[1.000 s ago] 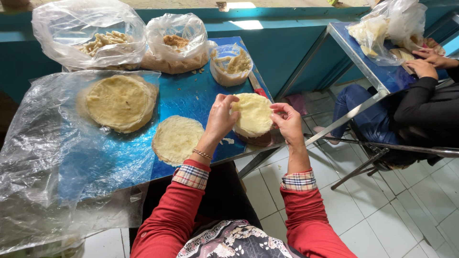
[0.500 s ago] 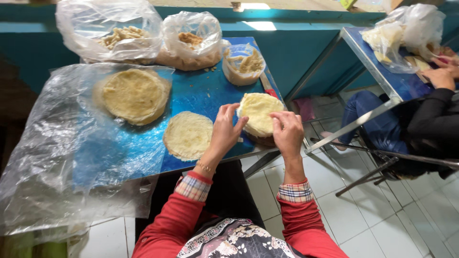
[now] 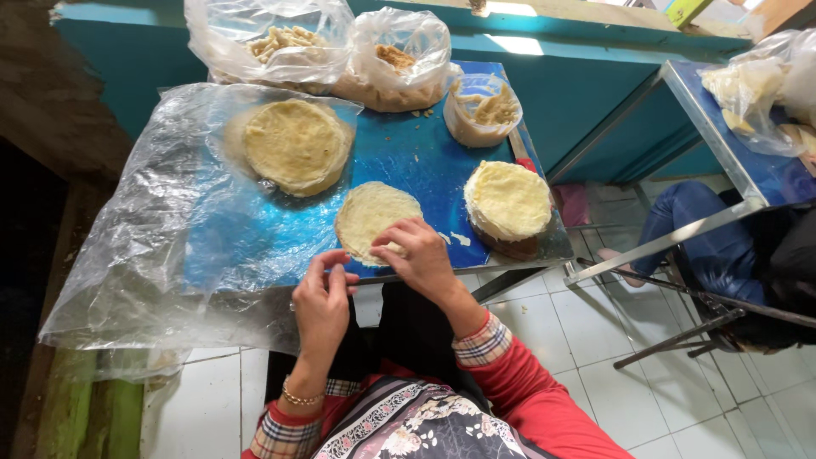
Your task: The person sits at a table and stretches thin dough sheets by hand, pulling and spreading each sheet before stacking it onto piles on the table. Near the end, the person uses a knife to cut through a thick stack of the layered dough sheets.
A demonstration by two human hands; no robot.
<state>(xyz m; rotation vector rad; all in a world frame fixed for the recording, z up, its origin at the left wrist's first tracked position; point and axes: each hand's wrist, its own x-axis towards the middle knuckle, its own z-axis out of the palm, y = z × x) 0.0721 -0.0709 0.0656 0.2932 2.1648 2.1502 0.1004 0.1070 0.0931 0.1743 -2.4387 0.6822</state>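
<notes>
While the right hand (image 3: 421, 259) rests with curled fingers on the near edge of the single flat round (image 3: 374, 219), pinching or lifting that rim, the left hand (image 3: 321, 299) hangs just beside it at the table's near lip, fingers loosely bent and holding nothing I can make out. Under and to the left of both hands spreads the large clear plastic sheet (image 3: 144, 246), draped over the blue table (image 3: 408, 153) and sagging off its near edge; keeping it flat there would stop the thin round from catching as it is worked. Beyond the hands to the left lies a stack of pale rounds (image 3: 293, 144) on the sheet, and to the right of the right hand a second stack (image 3: 508, 202) stands on a dark base near the table's corner. To do this step well, I judge the fingers should take the round by its edge lightly and evenly, since so thin a piece would tear under a hard pinch, with the free hand steadying the sheet. Farthest from the hands, along the back, sit two clear plastic bags, the left bag (image 3: 272, 42) showing pale strips, the middle bag (image 3: 395, 64) browner crumbs, and right of them a small clear tub (image 3: 483, 110) with similar filling. None bears a readable label. Another person's table (image 3: 722, 136) stands well apart to the right.
</notes>
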